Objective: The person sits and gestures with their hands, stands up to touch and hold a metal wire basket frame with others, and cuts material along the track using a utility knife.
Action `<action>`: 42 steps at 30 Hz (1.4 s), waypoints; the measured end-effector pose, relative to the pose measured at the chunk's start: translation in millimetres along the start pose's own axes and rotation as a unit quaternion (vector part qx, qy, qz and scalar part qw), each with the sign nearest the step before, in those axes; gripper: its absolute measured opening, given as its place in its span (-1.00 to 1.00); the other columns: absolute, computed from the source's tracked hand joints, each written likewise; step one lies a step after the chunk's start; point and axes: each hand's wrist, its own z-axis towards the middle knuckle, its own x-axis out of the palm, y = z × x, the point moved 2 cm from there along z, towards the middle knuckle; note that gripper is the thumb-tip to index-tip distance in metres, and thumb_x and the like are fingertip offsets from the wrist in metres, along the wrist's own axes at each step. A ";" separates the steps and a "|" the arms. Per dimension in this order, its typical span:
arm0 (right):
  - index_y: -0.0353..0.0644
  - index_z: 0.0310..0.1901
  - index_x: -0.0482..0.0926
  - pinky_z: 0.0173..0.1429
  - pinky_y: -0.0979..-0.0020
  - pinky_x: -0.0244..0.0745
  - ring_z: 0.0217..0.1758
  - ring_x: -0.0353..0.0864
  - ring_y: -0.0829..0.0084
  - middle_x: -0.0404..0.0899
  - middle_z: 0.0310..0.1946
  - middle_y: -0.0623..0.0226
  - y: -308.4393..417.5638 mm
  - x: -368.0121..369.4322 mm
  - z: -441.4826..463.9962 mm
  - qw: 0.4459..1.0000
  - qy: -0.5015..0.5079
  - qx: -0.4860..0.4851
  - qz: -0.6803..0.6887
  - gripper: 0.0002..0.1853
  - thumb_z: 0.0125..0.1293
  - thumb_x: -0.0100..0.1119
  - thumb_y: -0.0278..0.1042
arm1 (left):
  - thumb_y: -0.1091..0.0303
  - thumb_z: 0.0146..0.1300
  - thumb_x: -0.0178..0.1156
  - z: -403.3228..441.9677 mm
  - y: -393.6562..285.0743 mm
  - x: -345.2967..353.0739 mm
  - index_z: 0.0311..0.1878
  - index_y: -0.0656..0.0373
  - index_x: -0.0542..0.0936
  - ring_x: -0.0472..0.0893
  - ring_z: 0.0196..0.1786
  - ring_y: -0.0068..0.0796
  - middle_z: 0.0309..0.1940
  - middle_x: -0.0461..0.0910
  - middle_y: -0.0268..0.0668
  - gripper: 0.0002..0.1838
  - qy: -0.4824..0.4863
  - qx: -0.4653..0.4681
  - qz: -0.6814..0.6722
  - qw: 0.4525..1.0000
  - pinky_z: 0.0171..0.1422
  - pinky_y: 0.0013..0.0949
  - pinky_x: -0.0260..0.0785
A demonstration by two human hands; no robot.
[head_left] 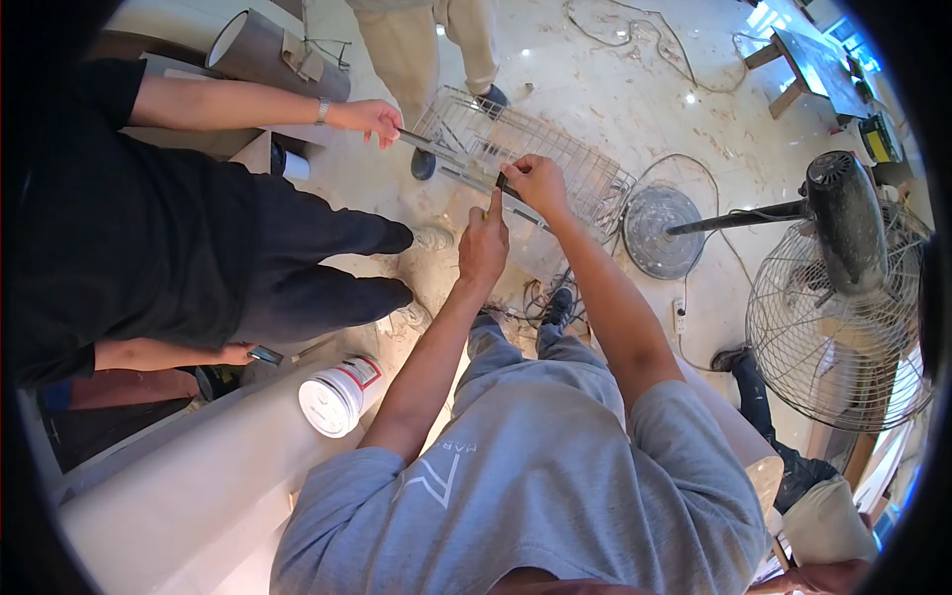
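My left hand point(483, 246) is closed, its index finger pointing up towards a small black piece point(502, 182). Something yellowish shows at its fingers, too small to name. My right hand point(536, 185) pinches the black piece from the right, against a long metal rail point(436, 146). Another person's hand point(371, 120), wearing a watch, grips the rail's far left end. Beneath the rail a wire rack point(565, 139) lies on the floor. My fingers hide where the black piece meets the rail.
A floor fan point(843, 297) with a round base point(662, 231) stands at the right. The black-clothed person point(149, 228) is close on my left, near a white bucket point(337, 397). Another person's legs point(426, 45) stand beyond the rack. Cables point(684, 59) and debris lie on the floor.
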 end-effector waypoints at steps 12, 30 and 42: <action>-0.24 -0.28 0.69 -0.14 0.21 0.57 -0.26 0.70 0.10 0.68 -0.39 0.03 0.7 20.3 15.4 0.999 -0.023 -0.021 -0.011 -0.72 0.16 0.29 -0.16 | 0.38 0.33 0.10 9.2 -8.1 2.3 0.44 0.28 0.19 0.56 -0.25 0.06 -0.17 0.41 0.05 -0.37 -0.002 -0.050 -0.148 0.988 -0.16 -0.08 0.46; -0.30 0.03 0.56 -0.19 0.49 0.40 -0.27 0.47 0.58 0.57 -0.33 0.39 -10.2 3.8 -71.8 0.940 0.057 0.093 0.324 -0.65 0.49 -0.04 -0.18 | 0.39 0.15 0.29 12.4 -40.2 -14.2 0.38 0.42 0.24 0.53 0.07 -0.01 -0.01 0.48 0.03 -0.25 -0.057 -0.061 -0.304 0.949 0.16 -0.23 0.40; -0.26 0.02 0.51 -0.28 0.31 0.51 -0.37 0.67 0.29 0.64 -0.37 0.12 33.1 -29.3 -57.9 0.992 0.073 0.094 0.033 -0.68 0.44 0.02 -0.17 | 0.29 0.27 0.24 52.5 57.7 -10.0 0.11 0.34 0.56 0.55 -0.16 -0.47 -0.22 0.55 -0.22 -0.59 -0.157 -0.094 -0.282 0.942 -0.11 -0.33 0.43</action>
